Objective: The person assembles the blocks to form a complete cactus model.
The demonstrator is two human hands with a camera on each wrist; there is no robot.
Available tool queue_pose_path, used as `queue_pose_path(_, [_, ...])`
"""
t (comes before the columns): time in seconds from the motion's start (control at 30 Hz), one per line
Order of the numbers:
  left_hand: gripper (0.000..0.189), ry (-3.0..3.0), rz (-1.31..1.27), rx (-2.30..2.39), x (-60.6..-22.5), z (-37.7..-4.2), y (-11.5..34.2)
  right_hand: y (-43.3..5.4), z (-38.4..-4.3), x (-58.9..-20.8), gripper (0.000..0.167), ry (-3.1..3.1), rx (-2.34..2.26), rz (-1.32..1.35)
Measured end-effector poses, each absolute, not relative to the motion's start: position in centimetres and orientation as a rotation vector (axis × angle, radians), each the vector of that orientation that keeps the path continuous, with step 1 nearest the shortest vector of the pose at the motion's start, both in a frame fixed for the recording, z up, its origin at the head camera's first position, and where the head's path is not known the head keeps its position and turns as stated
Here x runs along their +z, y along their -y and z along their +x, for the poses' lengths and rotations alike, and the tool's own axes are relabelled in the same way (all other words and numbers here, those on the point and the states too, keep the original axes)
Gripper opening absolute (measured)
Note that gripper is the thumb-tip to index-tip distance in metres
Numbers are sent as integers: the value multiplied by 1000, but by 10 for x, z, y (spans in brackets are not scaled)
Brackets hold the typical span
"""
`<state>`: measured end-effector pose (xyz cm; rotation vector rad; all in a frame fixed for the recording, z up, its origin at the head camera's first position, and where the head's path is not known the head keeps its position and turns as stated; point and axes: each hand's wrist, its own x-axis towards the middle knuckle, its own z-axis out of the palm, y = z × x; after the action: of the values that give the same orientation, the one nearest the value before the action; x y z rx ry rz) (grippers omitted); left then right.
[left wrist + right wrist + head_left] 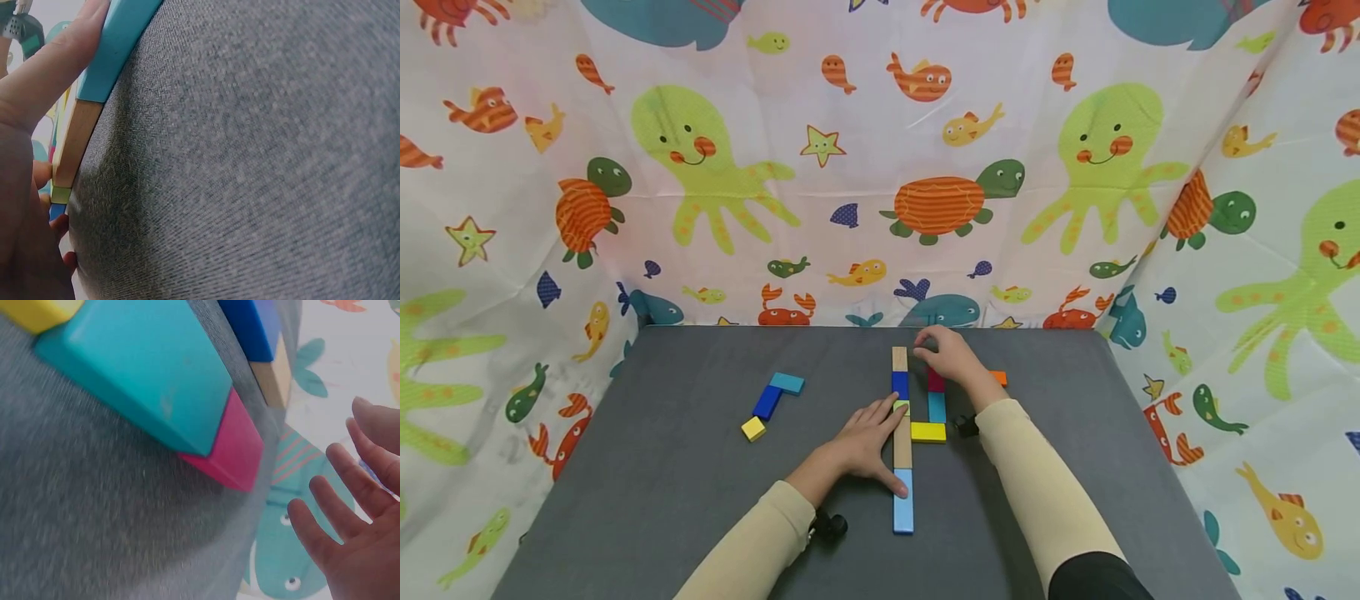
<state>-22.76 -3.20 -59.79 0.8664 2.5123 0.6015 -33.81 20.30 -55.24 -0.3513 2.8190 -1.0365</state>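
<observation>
A straight row of blocks runs away from the person: a light blue block (903,515), a long wooden one (902,452), a small lime one, a blue one (900,384) and a wooden one (899,358) at the far end. My left hand (859,443) rests along the row's left side, fingers extended, thumb over the light blue block. Beside the row, a yellow block (928,432), a teal block (937,407) and a red block (236,447) form a branch. Above the red block's far end hovers my right hand (953,360), fingers loosely bent and holding nothing.
Left of the row lie a yellow cube (753,429), a blue block (767,402) and a light blue block (787,383). An orange block (999,378) shows partly behind the right forearm. A sea-animal curtain (850,208) borders the grey table (662,467).
</observation>
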Motion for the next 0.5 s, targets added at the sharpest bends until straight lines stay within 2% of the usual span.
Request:
queue_pose_path(0.37, [144,-2554,889,590,-604,-227,32,-236,-315,-547,23,-2936,-1106,-283])
queue_pose_path(0.5, [142,-2534,861,563,-589,-223,30,-249,-307,-549,26,-2944,-1100,-225])
